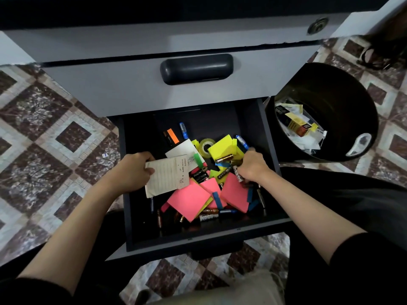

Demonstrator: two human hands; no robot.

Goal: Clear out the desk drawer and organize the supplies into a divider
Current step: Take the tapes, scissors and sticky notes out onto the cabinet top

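I am crouching over the open dark drawer [128, 216] of the desk, and the supplies are all lying in one heap on its floor. No divider is showing anywhere around me.

At 9 o'clock of the heap, my left hand [134, 170] is grasping a white lined paper pad [169, 177] by its left edge, thumb on top. Only that one edge is being pinched, so the pad is tilting. If I am lifting too quickly, it may be dragging the loose green flag at its 1 o'clock corner along, or slipping back onto the pile.

At 6 o'clock, the bright pink sticky-note pads [189, 201] are lying askew over the loose cylindrical batteries [209, 215]. Pulling a pad could send batteries rolling under the paper and out of sight.

At 12 o'clock, the clear roll of tape [206, 147] is leaning against the neon yellow sticky-note blocks [222, 146]. A nudge may be enough to tip the roll over.

At 3 o'clock, my right hand [251, 167] is reaching knuckles-up into the pile, fingers curling down around a white-labelled battery [239, 176]. Whether they are closing on it I cannot tell. Scooping blind, I am risking a fistful of mixed pens and batteries.

At 2 o'clock, beyond the drawer, the black round waste bin [330, 93] is standing close by. Anything fumbled on that side could be dropping in with the rubbish.
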